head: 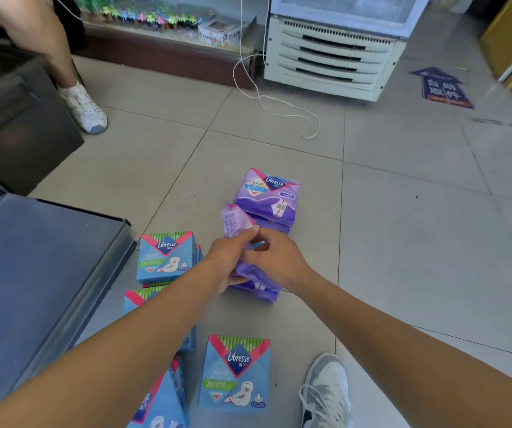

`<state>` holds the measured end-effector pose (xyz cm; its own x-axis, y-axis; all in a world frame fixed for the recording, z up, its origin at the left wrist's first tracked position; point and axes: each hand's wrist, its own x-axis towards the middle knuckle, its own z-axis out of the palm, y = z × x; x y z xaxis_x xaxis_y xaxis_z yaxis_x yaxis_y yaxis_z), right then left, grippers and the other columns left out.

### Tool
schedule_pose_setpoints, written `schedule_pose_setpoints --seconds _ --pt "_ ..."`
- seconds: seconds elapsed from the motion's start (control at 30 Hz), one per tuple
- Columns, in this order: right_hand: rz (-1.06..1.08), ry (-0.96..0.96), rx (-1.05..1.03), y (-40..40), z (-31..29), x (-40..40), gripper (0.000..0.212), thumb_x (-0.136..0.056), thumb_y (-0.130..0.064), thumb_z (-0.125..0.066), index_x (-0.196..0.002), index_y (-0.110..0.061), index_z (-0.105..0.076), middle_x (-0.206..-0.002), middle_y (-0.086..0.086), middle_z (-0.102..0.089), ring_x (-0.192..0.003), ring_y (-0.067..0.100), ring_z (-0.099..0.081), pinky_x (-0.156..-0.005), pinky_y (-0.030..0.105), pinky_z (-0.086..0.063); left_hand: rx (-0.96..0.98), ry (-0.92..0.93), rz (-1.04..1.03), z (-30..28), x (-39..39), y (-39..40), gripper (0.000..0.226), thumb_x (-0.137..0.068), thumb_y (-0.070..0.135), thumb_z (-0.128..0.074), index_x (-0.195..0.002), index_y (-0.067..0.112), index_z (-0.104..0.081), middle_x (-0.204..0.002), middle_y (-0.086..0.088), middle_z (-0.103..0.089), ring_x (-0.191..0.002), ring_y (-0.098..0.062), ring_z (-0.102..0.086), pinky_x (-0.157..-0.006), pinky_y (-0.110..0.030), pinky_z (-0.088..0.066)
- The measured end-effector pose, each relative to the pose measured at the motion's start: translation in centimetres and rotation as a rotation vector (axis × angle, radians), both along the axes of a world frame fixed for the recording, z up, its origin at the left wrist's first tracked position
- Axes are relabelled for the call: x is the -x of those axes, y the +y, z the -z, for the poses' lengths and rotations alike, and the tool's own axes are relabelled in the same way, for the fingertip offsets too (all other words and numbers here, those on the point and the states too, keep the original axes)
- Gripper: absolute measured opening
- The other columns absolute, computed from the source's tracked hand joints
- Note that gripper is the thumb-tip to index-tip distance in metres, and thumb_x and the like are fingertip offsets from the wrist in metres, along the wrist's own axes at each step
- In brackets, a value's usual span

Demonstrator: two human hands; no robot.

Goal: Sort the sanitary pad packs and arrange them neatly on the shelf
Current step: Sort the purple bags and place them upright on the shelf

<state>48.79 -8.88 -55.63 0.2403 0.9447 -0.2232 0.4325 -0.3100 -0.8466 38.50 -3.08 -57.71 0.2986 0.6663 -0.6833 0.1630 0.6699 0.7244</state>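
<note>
Several purple Libresse pad packs lie on the tiled floor in a row. The farthest purple pack (pixel 268 194) lies face up. A purple pack (pixel 235 220) stands tilted on its edge, pinched by my left hand (pixel 231 257). My right hand (pixel 274 259) grips the nearer purple packs (pixel 258 287) from above. Blue Libresse packs lie to the left: one stack (pixel 166 257) beside the shelf, one flat pack (pixel 236 373) near my shoe, and others partly hidden under my left forearm. The grey metal shelf (pixel 32 273) is at the left, bare on top.
My grey and white shoe (pixel 328 393) stands at the bottom right. Another person's leg and white shoe (pixel 85 108) are at the upper left, by a dark cabinet (pixel 17 118). A white cooler (pixel 332 54) with a loose cord (pixel 279 103) stands at the back.
</note>
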Motion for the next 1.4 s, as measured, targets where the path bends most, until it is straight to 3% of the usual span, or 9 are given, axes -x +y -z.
schedule_pose_setpoints --seconds 0.17,0.27,0.37,0.5,0.63,0.77,0.93,1.17,1.4 --pt "-0.013 -0.087 0.052 0.0 1.3 -1.4 0.017 -0.09 -0.024 -0.066 -0.106 -0.02 -0.07 -0.113 -0.003 -0.065 -0.099 0.009 -0.06 -0.088 0.029 -0.054 0.043 0.002 -0.019 1.2 2.0 1.5 0.037 -0.087 0.016 -0.067 -0.121 0.002 -0.063 -0.107 -0.02 -0.072 -0.099 -0.037 -0.069 -0.088 -0.05 -0.055" --pt "0.051 -0.169 0.114 -0.2 3.4 -2.6 0.037 -0.088 -0.035 -0.07 -0.12 -0.02 -0.057 -0.125 -0.001 -0.058 -0.112 0.017 -0.059 -0.09 0.038 -0.057 0.074 -0.06 0.007 1.0 3.3 2.0 0.035 -0.088 0.014 -0.066 -0.121 0.004 -0.061 -0.111 -0.018 -0.071 -0.103 -0.036 -0.067 -0.095 -0.05 -0.052" --pt "0.18 0.063 0.178 -0.8 4.6 -3.4 0.051 -0.082 -0.044 -0.074 -0.122 -0.027 -0.046 -0.118 -0.009 -0.06 -0.1 0.013 -0.066 -0.076 0.03 -0.06 0.095 -0.173 0.048 0.9 4.5 2.4 0.027 -0.089 0.014 -0.064 -0.115 0.007 -0.062 -0.111 -0.015 -0.071 -0.09 -0.028 -0.069 -0.079 -0.039 -0.057" --pt "0.222 0.45 0.176 -1.2 5.1 -3.6 0.032 -0.084 -0.031 -0.075 -0.107 -0.028 -0.053 -0.102 -0.01 -0.069 -0.081 0.008 -0.072 -0.059 0.019 -0.056 0.014 -0.159 0.055 1.9 5.0 2.9 0.018 -0.093 0.014 -0.063 -0.11 0.008 -0.061 -0.101 -0.011 -0.073 -0.079 -0.022 -0.072 -0.064 -0.033 -0.061" --pt "0.241 0.33 0.139 -1.3 6.7 -3.7 0.038 -0.079 -0.035 -0.079 -0.106 -0.029 -0.053 -0.105 -0.01 -0.069 -0.088 0.01 -0.071 -0.07 0.025 -0.06 -0.278 0.138 0.212 3.1 4.3 3.0 0.085 -0.062 0.03 -0.092 -0.129 0.012 -0.044 -0.118 -0.007 -0.066 -0.099 -0.021 -0.068 -0.081 -0.039 -0.059" --pt "0.237 0.263 0.136 -1.1 7.0 -3.6 0.052 -0.08 -0.039 -0.078 -0.118 -0.02 -0.048 -0.11 -0.009 -0.066 -0.092 0.012 -0.069 -0.074 0.027 -0.06 -0.41 0.224 0.213 2.8 3.7 2.5 0.11 -0.065 0.013 -0.09 -0.145 0.026 -0.015 -0.119 0.002 -0.057 -0.106 -0.017 -0.06 -0.081 -0.032 -0.055" --pt "0.145 0.143 0.186 -1.5 6.8 -4.2 0.038 -0.088 -0.048 -0.063 -0.112 -0.023 -0.049 -0.105 -0.012 -0.064 -0.088 0.006 -0.067 -0.061 0.014 -0.051 -0.376 0.151 0.161 2.0 5.8 4.1 0.105 -0.064 -0.001 -0.087 -0.144 0.027 -0.025 -0.12 -0.006 -0.062 -0.107 -0.022 -0.064 -0.088 -0.044 -0.056" --pt "0.246 -0.035 0.454 0.7 10.7 -5.5 0.041 -0.09 -0.046 -0.065 -0.109 -0.015 -0.047 -0.115 0.003 -0.063 -0.099 0.02 -0.065 -0.07 0.028 -0.053 -0.353 0.125 0.132 0.9 10.7 7.1 0.094 -0.069 -0.008 -0.081 -0.141 0.025 -0.03 -0.116 -0.008 -0.064 -0.102 -0.024 -0.066 -0.07 -0.035 -0.058" --pt "0.603 0.161 0.297 6.0 10.6 -6.4 0.057 -0.086 -0.042 -0.07 -0.121 -0.011 -0.037 -0.114 0.009 -0.057 -0.078 0.013 -0.059 -0.059 0.027 -0.046 -0.35 0.088 0.153 2.8 11.6 8.5 0.094 -0.068 -0.012 -0.079 -0.142 0.022 -0.032 -0.119 -0.009 -0.065 -0.109 -0.029 -0.066 -0.089 -0.049 -0.055"
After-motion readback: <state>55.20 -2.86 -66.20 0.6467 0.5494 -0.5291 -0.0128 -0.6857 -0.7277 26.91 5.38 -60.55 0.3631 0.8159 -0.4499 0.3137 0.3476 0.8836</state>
